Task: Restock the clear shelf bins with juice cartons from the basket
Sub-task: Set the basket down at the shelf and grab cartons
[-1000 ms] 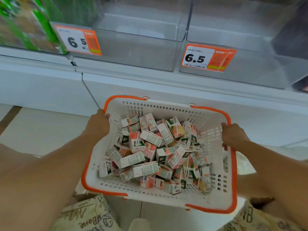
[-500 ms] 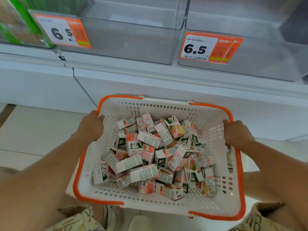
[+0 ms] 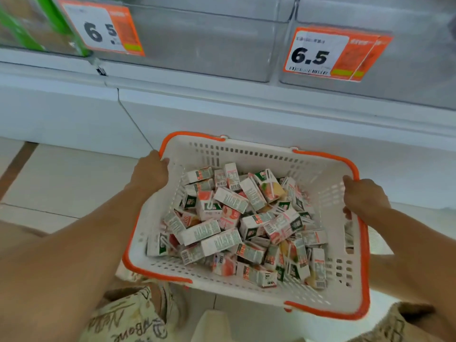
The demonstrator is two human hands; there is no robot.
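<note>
A white plastic basket (image 3: pixel 318 166) with an orange rim is held low in front of me, below the shelf. Inside it lies a jumbled heap of several small juice cartons (image 3: pixel 246 223), white with green and pink print. My left hand (image 3: pixel 150 171) grips the basket's left rim near the far corner. My right hand (image 3: pixel 362 196) grips the right rim. Above stand two clear shelf bins: the middle bin (image 3: pixel 204 45) and the right bin (image 3: pixel 417 77), with no cartons visible inside.
Orange price tags reading 6.5 hang on the middle bin (image 3: pixel 103 28) and the right bin (image 3: pixel 328 54). A bin with green packages (image 3: pixel 29 25) sits at the far left. A white cabinet front (image 3: pixel 222 114) runs under the shelf. Pale floor tiles (image 3: pixel 61 183) lie below.
The basket, held by both hands, has shifted slightly toward the shelf and to the right. The price tags sit lower and closer in view. Both grips are unchanged.
</note>
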